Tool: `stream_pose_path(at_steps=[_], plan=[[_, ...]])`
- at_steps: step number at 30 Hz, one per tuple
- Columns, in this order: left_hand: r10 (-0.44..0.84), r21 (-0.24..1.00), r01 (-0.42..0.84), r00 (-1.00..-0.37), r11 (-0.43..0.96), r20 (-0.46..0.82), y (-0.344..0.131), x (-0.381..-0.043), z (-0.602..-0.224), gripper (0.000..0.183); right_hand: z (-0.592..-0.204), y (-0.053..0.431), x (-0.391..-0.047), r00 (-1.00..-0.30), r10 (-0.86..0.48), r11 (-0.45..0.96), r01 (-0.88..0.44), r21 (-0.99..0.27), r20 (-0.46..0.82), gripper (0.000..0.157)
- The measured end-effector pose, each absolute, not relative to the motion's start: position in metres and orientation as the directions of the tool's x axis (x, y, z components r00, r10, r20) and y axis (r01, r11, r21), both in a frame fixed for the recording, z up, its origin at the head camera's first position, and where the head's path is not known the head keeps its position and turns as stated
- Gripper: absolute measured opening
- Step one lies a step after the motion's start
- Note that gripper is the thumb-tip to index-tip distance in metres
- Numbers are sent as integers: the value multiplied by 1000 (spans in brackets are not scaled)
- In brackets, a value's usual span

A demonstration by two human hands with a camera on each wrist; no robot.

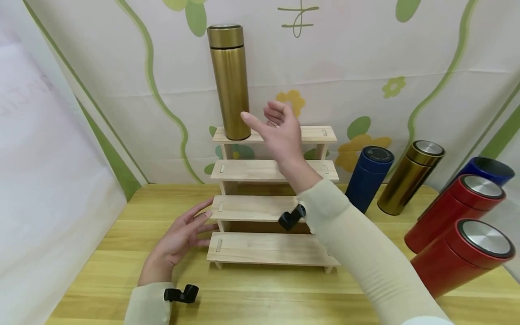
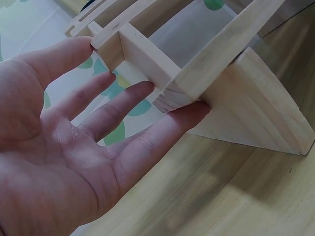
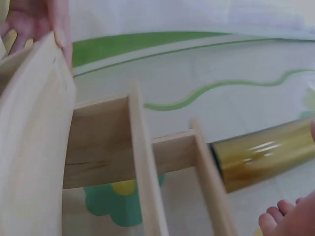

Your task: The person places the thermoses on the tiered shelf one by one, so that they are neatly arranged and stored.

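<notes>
A gold flask (image 1: pixel 231 85) stands at 11 o'clock atop a wooden rack (image 1: pixel 264 249), the right hand (image 1: pixel 284 136) spread wide beside it; the left hand (image 1: pixel 179 238), fingers extended, touches the rack at 8 o'clock.

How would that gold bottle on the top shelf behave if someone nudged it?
The gold bottle would probably tip fairly easily, being tall and narrow on a shallow top shelf. Once on its side, its round body would likely roll. Its smooth, shiny wall looks stiff and perhaps slightly slippery.
</notes>
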State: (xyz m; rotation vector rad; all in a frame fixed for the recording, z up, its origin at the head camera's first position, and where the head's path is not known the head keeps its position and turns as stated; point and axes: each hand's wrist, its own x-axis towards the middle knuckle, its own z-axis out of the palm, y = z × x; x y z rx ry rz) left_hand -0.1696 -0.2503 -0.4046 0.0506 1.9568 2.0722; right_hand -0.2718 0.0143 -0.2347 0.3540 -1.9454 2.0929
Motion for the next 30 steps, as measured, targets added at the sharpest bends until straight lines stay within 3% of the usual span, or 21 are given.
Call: stream_pose_path(at_steps=[4, 10, 22, 30], plan=[[226, 983, -183, -959, -26, -173, -253, -170, -404, 61, -235, 39, -256, -936, 34, -137, -351, -926, 350, 66], [237, 984, -179, -956, -15, -171, -255, -169, -404, 61, -236, 76, -239, -958, -35, -35, -284, -958, 285, 51], [252, 984, -175, -953, -13, -166, -252, -169, -406, 62, -236, 142, -196, -960, -244, 339, -214, -916, 134, 50], [263, 987, -158, -953, -5, -151, -250, -168, -404, 60, -236, 179, -157, -954, -273, 481, -250, -840, 128, 50]])
